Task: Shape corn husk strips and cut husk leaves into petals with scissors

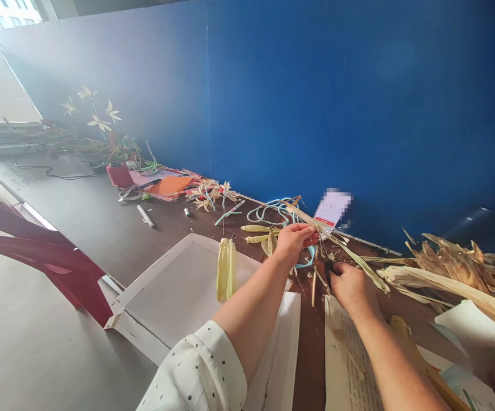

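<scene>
My left hand [293,242] pinches a long pale strip of dried corn husk [361,260], which trails down to the right. In my right hand [356,290] is a pair of black-handled scissors [328,271]. Their blades point up toward the husk near my left fingertips; whether they touch it I cannot tell. A light blue cord [268,212] lies coiled just beyond my left hand. Rolled yellow husk pieces [256,229] lie to its left. A yellow husk bundle [227,271] stands at the white box's edge.
A shallow white box [166,285] sits at the table's front left. Behind my hands a phone [335,206] leans on the blue partition [316,103]. Dried husks [457,262] pile at right. Husk flowers [207,196], orange paper [170,185] and other scissors [130,194] lie farther left.
</scene>
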### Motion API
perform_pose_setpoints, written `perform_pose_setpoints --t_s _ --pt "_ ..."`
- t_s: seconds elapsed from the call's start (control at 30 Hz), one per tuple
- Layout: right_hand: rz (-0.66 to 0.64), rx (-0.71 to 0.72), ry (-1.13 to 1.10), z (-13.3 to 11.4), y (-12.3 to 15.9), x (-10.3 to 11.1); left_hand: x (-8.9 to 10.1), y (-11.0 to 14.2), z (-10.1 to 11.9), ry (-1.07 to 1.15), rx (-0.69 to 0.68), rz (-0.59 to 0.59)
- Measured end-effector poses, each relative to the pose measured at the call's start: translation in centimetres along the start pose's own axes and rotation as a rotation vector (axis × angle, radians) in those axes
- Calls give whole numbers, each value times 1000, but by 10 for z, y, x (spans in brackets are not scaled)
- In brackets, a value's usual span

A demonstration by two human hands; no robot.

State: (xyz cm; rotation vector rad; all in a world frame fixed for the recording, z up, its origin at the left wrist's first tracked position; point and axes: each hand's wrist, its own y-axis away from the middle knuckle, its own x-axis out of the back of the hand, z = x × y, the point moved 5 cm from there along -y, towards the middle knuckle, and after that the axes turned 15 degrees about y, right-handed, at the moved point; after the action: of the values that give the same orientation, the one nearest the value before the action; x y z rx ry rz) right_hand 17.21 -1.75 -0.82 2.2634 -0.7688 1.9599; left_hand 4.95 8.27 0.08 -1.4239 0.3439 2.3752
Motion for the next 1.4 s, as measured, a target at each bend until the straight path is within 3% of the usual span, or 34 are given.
perform_pose_setpoints --t_s 0.17,0.47,0.67,0.83,1.0,1.2,1.3,1.4 --pt "26 16 -44 5 -1 -10 -1 1 1 14 2 2" --pt "-30 -43 59 -5 5 3 -2 4 -2 39 49 -2" --pt "-54 -57 17 -1 4 -5 1 1 -4 88 56 4" --pt "-63 -64 -173 -5 6 -2 2 -1 0 87 4 -19" --pt "-91 -205 -428 -2 7 2 2 -2 5 50 -36 -18" --pt "121 -318 -884 1 6 8 5 -2 5 -26 7 22" --pt "164 -299 -1079 -5 5 13 4 0 5 -86 18 -6" --pt "163 -258 -1127 -12 5 18 1 2 5 -157 27 -40"
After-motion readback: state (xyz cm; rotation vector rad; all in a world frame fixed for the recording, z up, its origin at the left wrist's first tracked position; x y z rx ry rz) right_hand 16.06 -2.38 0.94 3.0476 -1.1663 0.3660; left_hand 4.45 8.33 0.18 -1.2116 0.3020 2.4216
